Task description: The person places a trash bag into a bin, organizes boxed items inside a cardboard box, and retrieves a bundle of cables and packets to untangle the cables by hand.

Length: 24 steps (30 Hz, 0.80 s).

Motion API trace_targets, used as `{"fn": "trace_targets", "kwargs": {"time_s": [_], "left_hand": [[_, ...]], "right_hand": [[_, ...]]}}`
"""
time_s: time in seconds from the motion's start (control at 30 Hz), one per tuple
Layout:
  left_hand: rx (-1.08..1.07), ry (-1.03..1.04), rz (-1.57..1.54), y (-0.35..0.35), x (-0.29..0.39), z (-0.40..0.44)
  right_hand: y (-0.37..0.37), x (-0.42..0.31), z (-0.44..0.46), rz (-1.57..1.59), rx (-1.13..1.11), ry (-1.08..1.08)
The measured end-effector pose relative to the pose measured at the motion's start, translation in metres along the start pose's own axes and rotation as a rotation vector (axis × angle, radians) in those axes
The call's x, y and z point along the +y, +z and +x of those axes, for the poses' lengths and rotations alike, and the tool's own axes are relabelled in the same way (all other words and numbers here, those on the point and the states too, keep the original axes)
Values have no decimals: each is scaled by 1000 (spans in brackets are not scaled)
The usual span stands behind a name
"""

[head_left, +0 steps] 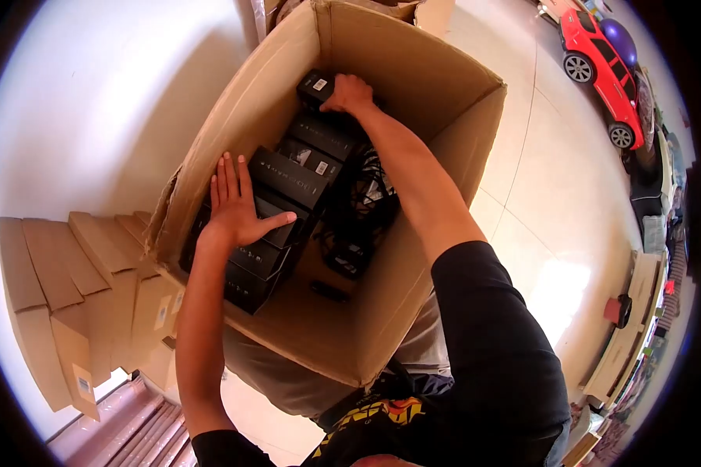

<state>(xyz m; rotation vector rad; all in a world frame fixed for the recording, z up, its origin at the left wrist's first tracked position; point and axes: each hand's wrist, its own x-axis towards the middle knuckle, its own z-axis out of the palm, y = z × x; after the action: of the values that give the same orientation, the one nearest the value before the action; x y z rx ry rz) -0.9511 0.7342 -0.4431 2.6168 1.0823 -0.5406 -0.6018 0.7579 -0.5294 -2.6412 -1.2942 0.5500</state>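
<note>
A large open cardboard carton [420, 74] stands in front of me with rows of small black boxes [288, 177] along its left side. My left hand [236, 208] lies over these boxes, fingers stretched and thumb spread, holding nothing. At the carton's far end, my right hand [350, 93] has its fingers curled on the edge of a black box [315, 88] with a white label. Its fingertips are partly hidden. A tangle of black cables [370, 191] and dark adapter-like pieces [349, 257] lies to the right of the stacks, below my right forearm.
Folded cardboard pieces [93, 272] lean by the white wall at left, above wrapped long rolls [125, 424]. A red toy car [604, 74] with a purple ball [619, 43] stands at far right on the tiled floor [514, 148]. Another cardboard box [436, 15] sits behind the carton.
</note>
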Motion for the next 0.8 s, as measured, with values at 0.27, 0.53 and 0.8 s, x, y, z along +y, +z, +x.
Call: {"fn": "trace_targets", "kwargs": {"time_s": [0.27,0.53,0.8], "left_hand": [[1,-7,31,3,-2,2],[20,-1,2,1,1,-1],[18,-2,32,0,0,1]], "right_hand": [[14,-16,4,-80,-14,82],[51,-7,4,-183,111,-4],[142,23,-22,-120,268,-125]]}}
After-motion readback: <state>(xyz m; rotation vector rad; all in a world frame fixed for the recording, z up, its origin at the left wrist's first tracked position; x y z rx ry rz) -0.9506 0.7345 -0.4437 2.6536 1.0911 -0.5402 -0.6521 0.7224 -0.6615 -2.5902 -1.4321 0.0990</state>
